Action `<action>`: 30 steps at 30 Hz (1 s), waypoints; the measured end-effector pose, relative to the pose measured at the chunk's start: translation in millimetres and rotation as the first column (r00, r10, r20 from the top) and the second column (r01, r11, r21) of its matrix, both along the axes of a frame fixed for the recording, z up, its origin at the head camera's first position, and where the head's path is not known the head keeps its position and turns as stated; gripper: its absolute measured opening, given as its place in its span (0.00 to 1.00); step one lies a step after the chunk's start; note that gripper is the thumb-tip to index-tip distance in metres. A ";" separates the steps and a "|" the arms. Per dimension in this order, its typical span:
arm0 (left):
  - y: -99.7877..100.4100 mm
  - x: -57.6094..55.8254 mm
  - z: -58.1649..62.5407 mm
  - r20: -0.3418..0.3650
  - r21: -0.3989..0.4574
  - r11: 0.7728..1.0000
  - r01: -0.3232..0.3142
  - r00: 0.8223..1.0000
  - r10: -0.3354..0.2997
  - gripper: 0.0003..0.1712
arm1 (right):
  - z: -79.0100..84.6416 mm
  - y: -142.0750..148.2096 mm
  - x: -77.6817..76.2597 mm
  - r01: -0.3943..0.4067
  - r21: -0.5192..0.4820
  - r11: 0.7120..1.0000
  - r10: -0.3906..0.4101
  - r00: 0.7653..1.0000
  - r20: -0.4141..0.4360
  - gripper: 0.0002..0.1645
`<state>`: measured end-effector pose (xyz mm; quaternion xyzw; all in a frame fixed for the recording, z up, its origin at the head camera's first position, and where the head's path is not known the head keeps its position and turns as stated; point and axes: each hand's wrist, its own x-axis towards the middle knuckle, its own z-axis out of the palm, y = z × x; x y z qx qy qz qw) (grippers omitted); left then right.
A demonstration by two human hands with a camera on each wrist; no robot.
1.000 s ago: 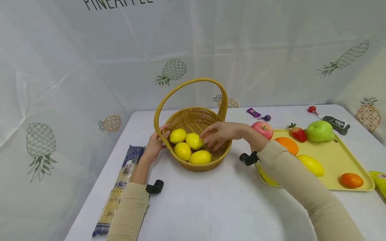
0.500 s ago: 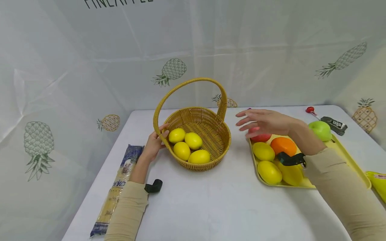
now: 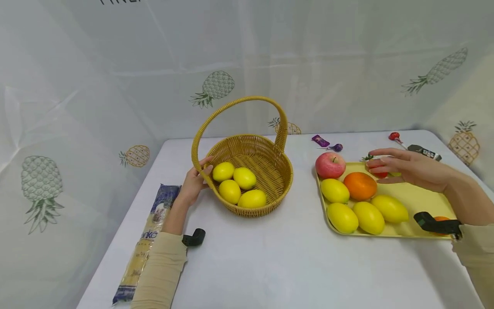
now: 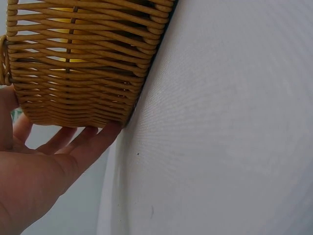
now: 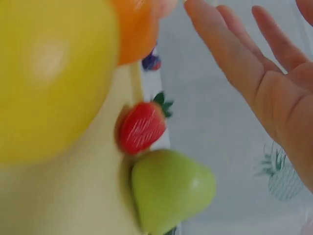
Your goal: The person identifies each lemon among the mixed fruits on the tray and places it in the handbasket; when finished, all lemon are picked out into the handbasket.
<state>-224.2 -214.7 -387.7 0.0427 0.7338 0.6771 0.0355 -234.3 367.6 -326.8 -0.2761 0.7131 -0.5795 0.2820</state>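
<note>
My left hand (image 3: 193,182) holds the left side of a yellow-brown wicker basket (image 3: 286,180) by its handle base. In the left wrist view, the fingers (image 4: 93,149) lie along the basket's woven outer wall (image 4: 88,93). Several lemons (image 3: 252,199) sit in the left and front of the basket. My right hand (image 3: 418,169) hovers over a yellow tray (image 3: 420,197), fingers spread and holding nothing. Below its fingertips lie a strawberry (image 5: 143,128) and a green pear (image 5: 171,191). An orange (image 3: 360,186), several lemons (image 3: 368,217) and a red apple (image 3: 330,165) fill the tray's left part.
A long pack of noodles (image 3: 143,249) lies along the table's left side. Behind the tray are a purple wrapped candy (image 3: 320,140), a purple lollipop (image 3: 336,147), a red lollipop (image 3: 395,136) and a black packet (image 3: 424,151). A pineapple-print cloth (image 3: 308,86) hangs behind the table.
My right hand has left the basket and moved right, over the tray, uncovering the lemons on its left. My left hand stays on the basket; the basket's lemons have not moved.
</note>
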 end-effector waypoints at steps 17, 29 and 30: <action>-2.1 -2.8 -8.2 -0.025 -0.032 0.999 -0.014 1.000 0.014 0.29 | -42.4 22.1 42.8 0.172 0.450 0.876 -0.205 0.978 0.026 0.34; -1.5 -1.7 -7.7 -0.034 -0.032 0.999 -0.019 0.999 0.018 0.27 | -47.2 21.2 52.5 0.157 0.487 0.859 -0.236 0.966 0.104 0.37; -1.4 -2.0 -8.0 -0.032 -0.031 0.999 -0.016 0.999 0.015 0.28 | -47.9 21.8 53.3 0.159 0.488 0.858 -0.237 0.966 0.103 0.37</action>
